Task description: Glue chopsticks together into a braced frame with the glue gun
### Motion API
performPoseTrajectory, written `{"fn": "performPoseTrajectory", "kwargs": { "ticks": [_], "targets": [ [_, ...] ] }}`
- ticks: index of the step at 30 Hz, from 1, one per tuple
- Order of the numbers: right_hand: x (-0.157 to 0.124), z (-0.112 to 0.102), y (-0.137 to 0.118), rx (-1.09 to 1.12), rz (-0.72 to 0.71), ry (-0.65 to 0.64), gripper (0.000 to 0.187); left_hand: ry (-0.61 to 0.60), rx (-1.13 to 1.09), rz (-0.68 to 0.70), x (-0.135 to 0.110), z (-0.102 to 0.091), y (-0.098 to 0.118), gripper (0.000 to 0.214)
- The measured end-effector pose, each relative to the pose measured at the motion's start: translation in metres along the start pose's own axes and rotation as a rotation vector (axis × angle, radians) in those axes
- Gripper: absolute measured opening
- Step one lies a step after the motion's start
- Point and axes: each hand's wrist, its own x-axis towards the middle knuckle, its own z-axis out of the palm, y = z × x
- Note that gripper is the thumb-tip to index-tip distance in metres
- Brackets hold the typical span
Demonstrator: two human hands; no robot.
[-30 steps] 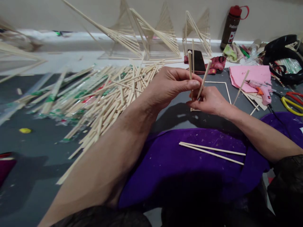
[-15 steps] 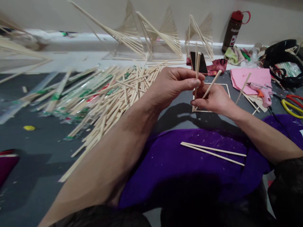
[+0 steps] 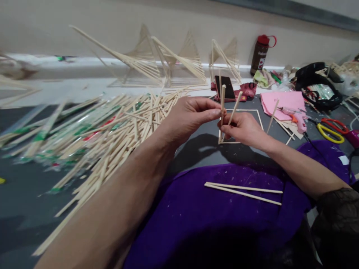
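My left hand (image 3: 193, 114) pinches an upright wooden stick (image 3: 223, 95) between thumb and fingers, above one corner of a square stick frame (image 3: 260, 120) lying on the dark table. Close beside it, my right hand (image 3: 246, 127) is closed on a second wooden stick (image 3: 236, 104), which leans to the right. The lower ends of both sticks are partly hidden by my fingers. Another thin stick (image 3: 272, 116) slants up just behind my right wrist. Two loose sticks (image 3: 244, 188) lie on the purple cloth (image 3: 190, 213) in front of me.
Loose sticks (image 3: 123, 145) and plastic-wrapped bundles (image 3: 75, 130) cover the left. At right lie a pink glue gun (image 3: 300, 122), pink sheets (image 3: 283, 100) and scissors (image 3: 331, 134). Stick structures (image 3: 185, 61), a phone (image 3: 224, 87) and a bottle (image 3: 260, 56) line the wall.
The whole view has shifted, so things appear lower and farther left. Both hands keep their sticks at the frame's corner; the right hand's stick looks slightly more upright.
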Motion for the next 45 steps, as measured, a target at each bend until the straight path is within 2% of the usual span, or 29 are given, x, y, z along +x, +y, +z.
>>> {"fn": "performPoseTrajectory", "kwargs": {
  "ticks": [3,9,22,35,45],
  "targets": [
    [0.001,0.001,0.002,-0.019,-0.015,-0.002,0.018,-0.017,-0.034,0.018,0.001,-0.001,0.001,0.028],
    [0.001,0.001,0.004,-0.061,-0.036,-0.006,0.019,0.043,-0.028,0.065,0.000,0.001,0.003,0.030],
    [0.000,0.002,0.001,-0.150,-0.088,0.038,0.019,0.067,0.055,0.039,-0.003,0.008,0.011,0.009],
    [0.004,0.006,-0.001,-0.290,-0.082,0.042,0.021,-0.023,0.085,0.075,-0.002,-0.002,0.005,0.020],
    [0.005,0.008,-0.004,-0.327,-0.052,0.037,0.023,-0.026,0.048,0.088,0.001,-0.004,0.000,0.020]
  ]
}}
